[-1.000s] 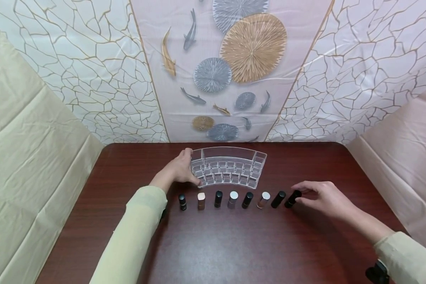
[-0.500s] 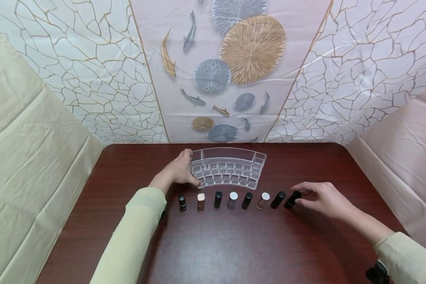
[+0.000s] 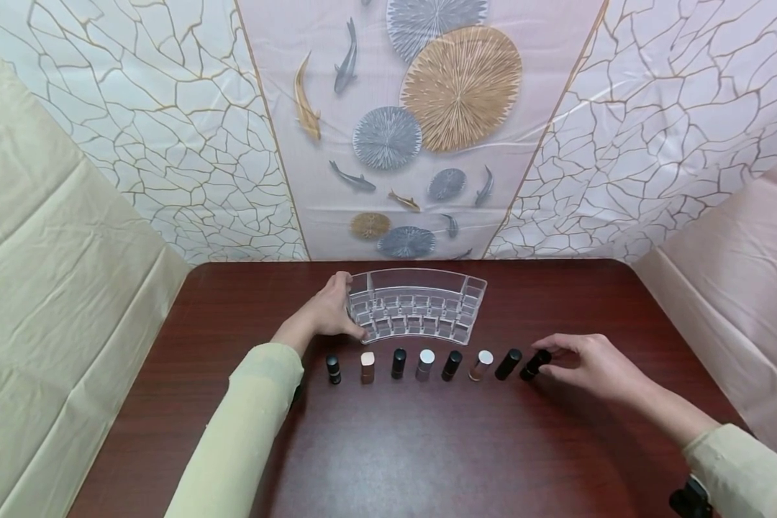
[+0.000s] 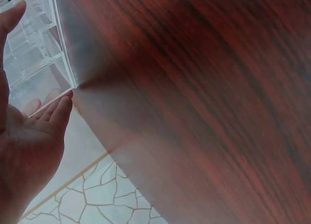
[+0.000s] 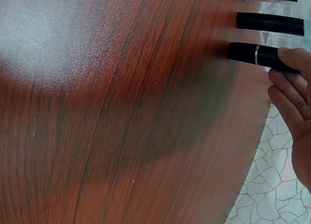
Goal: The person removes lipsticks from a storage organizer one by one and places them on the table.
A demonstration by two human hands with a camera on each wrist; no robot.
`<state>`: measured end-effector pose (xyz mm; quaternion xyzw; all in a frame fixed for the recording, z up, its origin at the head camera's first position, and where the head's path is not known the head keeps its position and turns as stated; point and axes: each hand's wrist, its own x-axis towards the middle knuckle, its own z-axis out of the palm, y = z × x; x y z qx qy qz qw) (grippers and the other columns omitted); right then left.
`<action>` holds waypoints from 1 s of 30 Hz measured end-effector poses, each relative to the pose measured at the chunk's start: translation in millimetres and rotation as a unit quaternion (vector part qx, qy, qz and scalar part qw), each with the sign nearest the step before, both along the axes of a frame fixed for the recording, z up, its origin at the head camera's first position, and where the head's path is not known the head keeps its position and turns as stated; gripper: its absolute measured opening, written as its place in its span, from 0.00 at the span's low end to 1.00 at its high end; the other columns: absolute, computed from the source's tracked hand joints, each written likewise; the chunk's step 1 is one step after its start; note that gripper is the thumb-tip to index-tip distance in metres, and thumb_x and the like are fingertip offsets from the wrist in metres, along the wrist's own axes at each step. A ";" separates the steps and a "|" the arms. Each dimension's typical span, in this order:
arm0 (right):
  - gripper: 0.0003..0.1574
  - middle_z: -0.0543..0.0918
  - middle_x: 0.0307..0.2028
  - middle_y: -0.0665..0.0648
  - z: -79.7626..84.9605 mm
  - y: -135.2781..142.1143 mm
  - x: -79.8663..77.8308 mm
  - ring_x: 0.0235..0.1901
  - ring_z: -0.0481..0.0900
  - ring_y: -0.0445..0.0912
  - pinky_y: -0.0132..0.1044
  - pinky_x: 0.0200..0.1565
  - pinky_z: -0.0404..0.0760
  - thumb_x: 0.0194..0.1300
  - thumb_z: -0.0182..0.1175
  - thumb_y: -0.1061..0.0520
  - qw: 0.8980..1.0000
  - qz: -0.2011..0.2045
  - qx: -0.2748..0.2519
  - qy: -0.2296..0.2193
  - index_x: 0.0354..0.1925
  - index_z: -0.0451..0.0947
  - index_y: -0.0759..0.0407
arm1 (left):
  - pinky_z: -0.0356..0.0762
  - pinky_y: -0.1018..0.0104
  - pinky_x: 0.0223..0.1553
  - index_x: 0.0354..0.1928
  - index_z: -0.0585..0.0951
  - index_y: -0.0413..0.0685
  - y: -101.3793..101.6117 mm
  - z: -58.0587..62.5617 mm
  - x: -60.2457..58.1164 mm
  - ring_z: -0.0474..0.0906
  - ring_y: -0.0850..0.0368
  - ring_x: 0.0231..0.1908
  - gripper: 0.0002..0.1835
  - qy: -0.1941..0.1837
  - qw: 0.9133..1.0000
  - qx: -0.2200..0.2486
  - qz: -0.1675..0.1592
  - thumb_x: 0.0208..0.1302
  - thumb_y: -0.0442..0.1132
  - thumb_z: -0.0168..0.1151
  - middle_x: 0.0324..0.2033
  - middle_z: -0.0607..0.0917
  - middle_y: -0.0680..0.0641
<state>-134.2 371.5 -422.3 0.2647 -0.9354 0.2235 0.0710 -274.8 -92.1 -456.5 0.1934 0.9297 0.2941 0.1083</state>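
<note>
A clear, curved cosmetics organizer (image 3: 421,316) with stepped compartments stands toward the back of the table. My left hand (image 3: 326,309) grips its left end, thumb at the front corner and fingers at the back. In the left wrist view, the fingers (image 4: 60,112) touch the organizer's (image 4: 41,73) edge. At the right end of a row of upright lipsticks, my right hand (image 3: 589,363) pinches a black lipstick (image 3: 534,365). The right wrist view shows this lipstick (image 5: 243,52) with a thin silver band, its base on the table, the thumb (image 5: 294,59) against its upper part.
Several more lipsticks stand in a row before the organizer, among them a black one (image 3: 508,365), silver-topped ones (image 3: 425,365) and a square-capped one (image 3: 367,367). The dark wooden table (image 3: 427,446) meets a patterned cloth backdrop (image 3: 388,201) behind.
</note>
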 end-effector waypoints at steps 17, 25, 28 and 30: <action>0.27 0.92 0.43 0.47 9.0 4.7 4.2 0.42 0.90 0.40 0.39 0.43 0.88 0.56 0.83 0.54 0.999 -0.020 0.016 -0.028 0.54 0.88 0.57 | 0.69 0.46 0.73 0.76 0.56 0.31 -1.1 -0.5 2.2 0.69 0.36 0.70 0.65 0.001 1.000 0.026 -0.006 0.43 0.47 0.90 0.70 0.67 0.30; 0.28 0.92 0.47 0.51 23.3 5.7 5.3 0.44 0.90 0.44 0.45 0.44 0.89 0.57 0.83 0.50 0.998 -0.035 0.033 -0.028 0.54 0.88 0.56 | 0.69 0.46 0.73 0.78 0.53 0.34 -0.4 2.0 3.3 0.68 0.37 0.71 0.66 -0.013 1.000 0.020 -0.001 0.45 0.47 0.89 0.71 0.66 0.30; 0.27 0.92 0.47 0.51 29.8 4.8 4.3 0.44 0.90 0.44 0.45 0.45 0.89 0.58 0.82 0.49 0.998 -0.038 0.040 -0.024 0.54 0.89 0.55 | 0.70 0.46 0.73 0.79 0.52 0.35 0.1 4.1 4.0 0.69 0.37 0.70 0.67 -0.016 1.000 0.011 0.001 0.46 0.48 0.88 0.71 0.65 0.30; 0.27 0.92 0.47 0.50 34.3 4.5 3.4 0.45 0.90 0.44 0.46 0.45 0.88 0.58 0.82 0.48 0.998 -0.040 0.043 -0.025 0.54 0.89 0.55 | 0.69 0.46 0.73 0.80 0.50 0.36 0.4 6.3 4.3 0.69 0.36 0.70 0.69 -0.020 1.000 0.001 0.001 0.46 0.49 0.88 0.72 0.64 0.30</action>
